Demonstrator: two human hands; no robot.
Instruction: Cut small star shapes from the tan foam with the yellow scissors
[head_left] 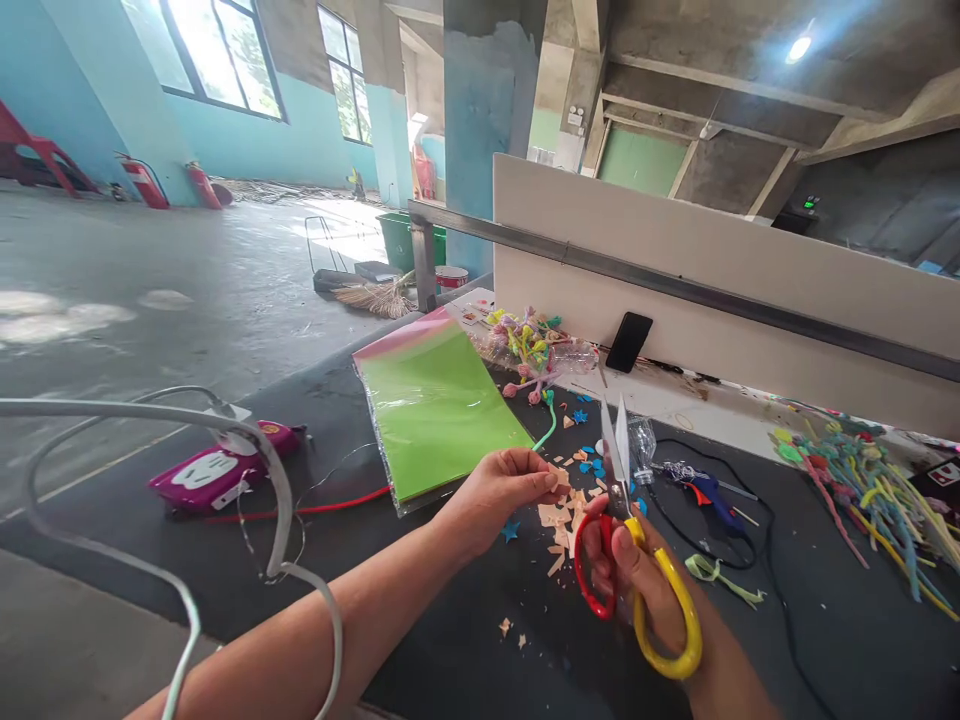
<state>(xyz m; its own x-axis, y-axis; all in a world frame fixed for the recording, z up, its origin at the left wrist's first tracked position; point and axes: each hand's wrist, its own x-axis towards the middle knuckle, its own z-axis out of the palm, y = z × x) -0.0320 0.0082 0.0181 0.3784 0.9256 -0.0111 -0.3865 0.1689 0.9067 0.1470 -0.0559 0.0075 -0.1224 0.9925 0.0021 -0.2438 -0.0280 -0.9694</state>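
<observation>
My right hand (pixel 637 580) grips a pair of scissors (pixel 619 470) with one red and one yellow handle, blades slightly apart and pointing away from me. My left hand (pixel 510 485) pinches a small peach-coloured paper piece (pixel 561 478) just left of the blades. Peach paper scraps (pixel 559 520) and small blue star shapes lie on the black table (pixel 465 640) under both hands. A stack of coloured sheets (pixel 439 405), green on top, lies in a clear sleeve just beyond my left hand.
A pile of coloured pipe-cleaner flowers (pixel 532 350) and a leaning black phone (pixel 628 341) stand by the white partition (pixel 712 260). A blue glue gun (pixel 709 495) and more coloured stems (pixel 862 490) lie right. A pink device (pixel 217 472) and white cables (pixel 150 420) sit left.
</observation>
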